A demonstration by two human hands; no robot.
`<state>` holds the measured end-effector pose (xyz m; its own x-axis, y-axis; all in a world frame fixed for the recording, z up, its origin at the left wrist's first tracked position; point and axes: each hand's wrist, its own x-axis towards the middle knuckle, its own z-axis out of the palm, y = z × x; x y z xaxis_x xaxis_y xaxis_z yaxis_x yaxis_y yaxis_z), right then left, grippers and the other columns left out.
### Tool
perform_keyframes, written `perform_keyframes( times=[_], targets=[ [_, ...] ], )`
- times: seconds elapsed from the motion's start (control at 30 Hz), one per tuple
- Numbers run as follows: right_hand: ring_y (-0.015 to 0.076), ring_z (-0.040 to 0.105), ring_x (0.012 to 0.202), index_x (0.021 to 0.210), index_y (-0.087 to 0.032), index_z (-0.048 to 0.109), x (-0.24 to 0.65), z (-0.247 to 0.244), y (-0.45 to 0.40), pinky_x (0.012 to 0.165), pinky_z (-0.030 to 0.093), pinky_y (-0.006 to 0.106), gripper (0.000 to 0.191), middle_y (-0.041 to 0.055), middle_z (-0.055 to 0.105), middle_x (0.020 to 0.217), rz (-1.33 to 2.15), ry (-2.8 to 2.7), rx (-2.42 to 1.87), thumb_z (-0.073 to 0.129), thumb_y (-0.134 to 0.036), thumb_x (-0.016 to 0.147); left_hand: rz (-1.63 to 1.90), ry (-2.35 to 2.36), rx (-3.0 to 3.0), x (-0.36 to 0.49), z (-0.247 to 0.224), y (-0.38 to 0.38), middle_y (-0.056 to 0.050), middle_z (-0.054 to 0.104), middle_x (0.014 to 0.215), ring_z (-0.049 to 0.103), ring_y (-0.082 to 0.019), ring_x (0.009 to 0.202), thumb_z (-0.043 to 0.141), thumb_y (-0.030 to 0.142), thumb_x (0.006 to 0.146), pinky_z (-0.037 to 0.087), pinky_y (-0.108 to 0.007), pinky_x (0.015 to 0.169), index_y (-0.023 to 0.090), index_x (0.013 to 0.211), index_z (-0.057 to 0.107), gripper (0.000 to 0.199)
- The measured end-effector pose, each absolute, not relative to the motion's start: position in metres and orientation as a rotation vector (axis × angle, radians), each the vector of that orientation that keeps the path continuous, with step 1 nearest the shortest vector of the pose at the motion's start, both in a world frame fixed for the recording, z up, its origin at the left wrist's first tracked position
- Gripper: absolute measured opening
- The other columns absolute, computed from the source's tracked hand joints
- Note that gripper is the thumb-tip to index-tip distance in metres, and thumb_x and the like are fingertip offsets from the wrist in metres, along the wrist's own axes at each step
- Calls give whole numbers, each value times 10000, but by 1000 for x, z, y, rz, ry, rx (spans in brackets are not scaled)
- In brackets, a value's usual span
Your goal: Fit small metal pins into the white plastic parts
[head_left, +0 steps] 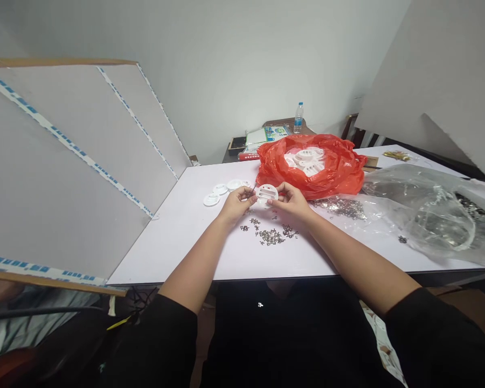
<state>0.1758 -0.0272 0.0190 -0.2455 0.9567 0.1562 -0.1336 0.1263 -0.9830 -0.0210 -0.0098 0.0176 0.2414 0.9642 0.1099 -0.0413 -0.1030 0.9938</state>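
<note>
A round white plastic piece [267, 194] is held up over the white table, tilted toward me, with slots and small holes on its face. My right hand [291, 200] grips its right edge between thumb and fingers. At the left edge, my left hand [238, 203] is closed in a pinch and holds a thin dark tool [253, 190] close to the piece. Below both hands lie small metal parts [271, 237] in loose piles. Several more white discs [212, 200] rest on the table to the left of my left hand.
A red plastic bag [331, 180] of white pieces stands behind my right hand. Clear bags [432, 215] with metal parts lie at the right. A grey panel [81, 161] borders the left side. A water bottle [298, 118] stands at the back.
</note>
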Motion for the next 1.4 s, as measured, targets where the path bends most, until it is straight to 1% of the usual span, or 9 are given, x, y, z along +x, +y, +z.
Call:
perform_keyframes(
  times=[0.13, 0.37, 0.67, 0.9, 1.03, 1.23, 1.4],
  targets=[
    [100, 658, 758, 895, -132, 406, 178, 18, -25, 680, 570, 218, 703, 37, 643, 899, 1347, -1359, -887, 900, -456, 513, 1076, 959, 1362, -24, 22, -12, 23, 554, 691, 362, -34, 447, 882, 473, 569, 237, -220, 421, 139, 878, 588, 542],
    [89, 647, 746, 891, -125, 425, 179, 21, -28, 666, 571, 210, 674, 34, 633, 884, 1348, -1368, -897, 889, -457, 533, 1039, 940, 1407, -28, 22, -10, 38, 496, 610, 357, -39, 463, 883, 473, 585, 228, -209, 426, 135, 872, 607, 522],
    [95, 647, 742, 903, -122, 442, 183, 22, -28, 665, 564, 214, 634, 50, 642, 892, 1310, -1455, -890, 862, -483, 595, 999, 948, 1414, -31, 23, -8, 23, 528, 616, 382, -40, 476, 901, 457, 550, 236, -207, 436, 130, 849, 620, 525],
    [87, 640, 742, 903, -123, 444, 184, 22, -28, 673, 564, 206, 669, 48, 645, 879, 1343, -1437, -887, 886, -487, 555, 965, 961, 1437, -34, 26, -10, -1, 574, 653, 388, -36, 491, 897, 441, 554, 236, -203, 448, 120, 849, 636, 508],
    [98, 648, 749, 911, -121, 449, 184, 21, -28, 657, 558, 209, 662, 51, 645, 885, 1348, -1450, -887, 878, -490, 566, 960, 957, 1458, -34, 29, -14, -9, 590, 670, 417, -43, 513, 892, 405, 544, 251, -203, 464, 114, 865, 641, 500],
    [74, 629, 694, 896, -115, 468, 185, 20, -28, 630, 527, 169, 653, 33, 632, 818, 1327, -1490, -868, 877, -499, 563, 985, 892, 1479, -31, 18, -9, -11, 598, 650, 442, -51, 525, 862, 387, 563, 276, -197, 491, 118, 817, 585, 462],
    [90, 644, 719, 894, -119, 461, 185, 19, -28, 658, 548, 193, 639, 44, 643, 839, 1344, -1514, -842, 878, -481, 573, 1003, 872, 1468, -29, 11, -7, 0, 587, 644, 439, -55, 527, 844, 381, 573, 284, -197, 506, 128, 805, 552, 450]
  ],
)
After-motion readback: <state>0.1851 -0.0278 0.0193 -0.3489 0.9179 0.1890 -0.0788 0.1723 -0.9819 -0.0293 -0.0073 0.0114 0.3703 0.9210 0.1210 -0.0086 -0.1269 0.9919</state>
